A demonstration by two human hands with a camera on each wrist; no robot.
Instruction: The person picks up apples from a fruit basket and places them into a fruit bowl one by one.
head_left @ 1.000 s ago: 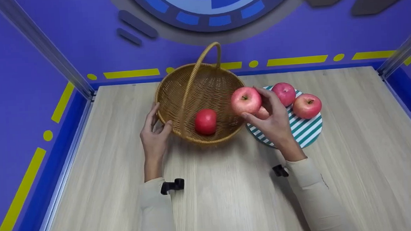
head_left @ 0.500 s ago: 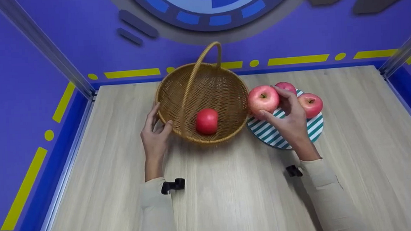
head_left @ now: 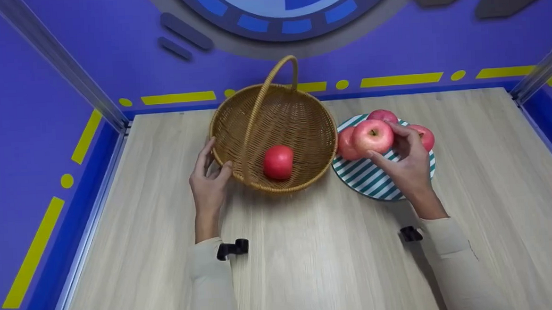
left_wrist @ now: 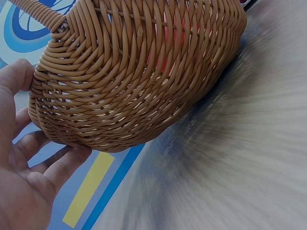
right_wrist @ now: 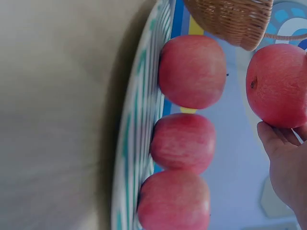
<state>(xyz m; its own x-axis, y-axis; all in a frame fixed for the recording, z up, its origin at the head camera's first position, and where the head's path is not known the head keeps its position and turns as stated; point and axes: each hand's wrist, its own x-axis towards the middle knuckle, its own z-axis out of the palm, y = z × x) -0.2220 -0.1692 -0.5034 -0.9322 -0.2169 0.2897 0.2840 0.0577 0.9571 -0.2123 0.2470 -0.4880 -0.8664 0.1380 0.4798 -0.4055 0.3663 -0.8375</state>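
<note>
A wicker basket (head_left: 303, 125) with a tall arched handle stands at the back of the table, with one red apple (head_left: 278, 162) inside. My left hand (head_left: 209, 189) holds the basket's left side by the rim; in the left wrist view the thumb and fingertips touch the weave (left_wrist: 124, 91). My right hand (head_left: 411, 167) grips a pink-red apple (head_left: 373, 137) between thumb and fingers, raised over a round green-and-white striped plate (head_left: 369, 183). On that plate sit three more apples, one left (head_left: 346, 144), one behind (head_left: 381, 115) and one right (head_left: 425, 137), partly hidden by the hand.
The light wooden table (head_left: 286, 258) is bordered by a blue-purple back panel (head_left: 384, 59) and side panels with yellow marks. Metal posts (head_left: 73, 76) rise at the back corners. Basket and plate stand close together. Black wrist mounts (head_left: 233, 248) stick out from both sleeves.
My right hand has carried the held apple rightward, from beside the basket's rim to above the plate, uncovering the plate's left apple. The left hand and basket have stayed in place.
</note>
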